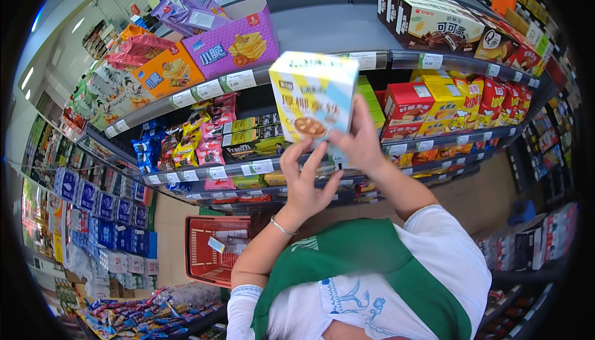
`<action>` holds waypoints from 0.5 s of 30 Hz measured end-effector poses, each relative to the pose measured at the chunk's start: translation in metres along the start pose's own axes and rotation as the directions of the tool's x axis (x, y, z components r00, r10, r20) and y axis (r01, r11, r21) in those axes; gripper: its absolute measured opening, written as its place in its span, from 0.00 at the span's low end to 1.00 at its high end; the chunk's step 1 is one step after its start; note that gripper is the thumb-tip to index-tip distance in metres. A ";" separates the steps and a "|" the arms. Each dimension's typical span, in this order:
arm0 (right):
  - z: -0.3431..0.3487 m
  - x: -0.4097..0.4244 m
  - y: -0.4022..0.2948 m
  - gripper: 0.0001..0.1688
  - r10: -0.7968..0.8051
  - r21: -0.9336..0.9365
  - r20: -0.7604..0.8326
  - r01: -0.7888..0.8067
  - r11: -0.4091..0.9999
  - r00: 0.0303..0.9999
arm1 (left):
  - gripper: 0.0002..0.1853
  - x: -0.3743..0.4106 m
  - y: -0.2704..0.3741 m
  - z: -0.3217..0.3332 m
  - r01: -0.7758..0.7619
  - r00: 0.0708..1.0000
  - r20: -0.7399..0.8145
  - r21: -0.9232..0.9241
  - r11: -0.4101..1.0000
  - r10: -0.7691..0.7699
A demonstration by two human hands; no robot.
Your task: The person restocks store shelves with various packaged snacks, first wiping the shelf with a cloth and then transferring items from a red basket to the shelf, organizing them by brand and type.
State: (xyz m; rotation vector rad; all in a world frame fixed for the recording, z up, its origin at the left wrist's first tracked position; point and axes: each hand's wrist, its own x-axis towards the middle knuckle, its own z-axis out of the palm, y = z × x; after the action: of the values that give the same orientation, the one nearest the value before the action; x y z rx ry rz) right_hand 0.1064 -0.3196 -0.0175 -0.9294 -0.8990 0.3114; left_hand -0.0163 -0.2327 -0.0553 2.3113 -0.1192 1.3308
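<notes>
A carton (311, 96) in yellow, white and pale blue, with a round brown food picture on its front, is held up before the shelves. My right hand (358, 138) grips its lower right side, thumb near the bottom of the front. Below the carton is my left hand (309, 177), palm up with spread fingers; its fingertips reach the lower edge, but whether they touch it I cannot tell. Behind the carton, the upper shelf (325, 24) has a bare grey stretch between a purple snack box (234, 45) and dark and cream pie cartons (437, 26).
The lower shelf holds bagged snacks (190, 138), dark green-and-black boxes (253, 142) and red boxes (406, 107). Price-tag rails (258, 167) run along the shelf edges. A red plastic basket (197, 247) stands on the floor at lower left, near stacked packs (123, 238). More packs (530, 242) are at the right.
</notes>
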 end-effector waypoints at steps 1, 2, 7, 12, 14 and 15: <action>-0.013 0.017 -0.009 0.34 -0.011 -0.007 0.024 0.011 1.000 1.000 | 0.38 0.007 -0.001 -0.003 -0.021 1.000 0.015 -0.033 0.999 0.021; -0.022 0.035 -0.016 0.32 -0.095 -0.060 0.014 0.096 0.994 0.995 | 0.34 0.015 0.002 -0.005 -0.005 1.000 0.012 -0.049 0.999 0.006; -0.070 0.131 -0.073 0.33 -0.169 -0.329 0.087 0.188 0.925 0.982 | 0.20 0.006 -0.003 -0.008 0.116 0.991 0.081 -0.129 0.985 -0.107; -0.095 0.198 -0.088 0.36 -0.136 -0.767 0.370 0.384 0.513 0.919 | 0.15 -0.010 -0.005 0.000 0.173 0.978 0.150 -0.219 0.960 -0.142; -0.092 0.211 -0.092 0.35 -0.007 -0.805 0.439 0.397 0.440 0.898 | 0.15 -0.013 -0.005 -0.001 0.193 0.974 0.160 -0.226 0.955 -0.159; -0.090 0.217 -0.091 0.34 0.039 -0.806 0.481 0.425 0.412 0.876 | 0.14 -0.014 -0.005 -0.002 0.204 0.972 0.167 -0.229 0.952 -0.168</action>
State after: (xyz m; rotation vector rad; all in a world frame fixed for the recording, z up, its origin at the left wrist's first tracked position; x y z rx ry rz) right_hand 0.2976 -0.2954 0.1454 -1.7859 -1.6649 -0.2672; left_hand -0.0234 -0.2297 -0.0681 2.1488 -0.1027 0.9944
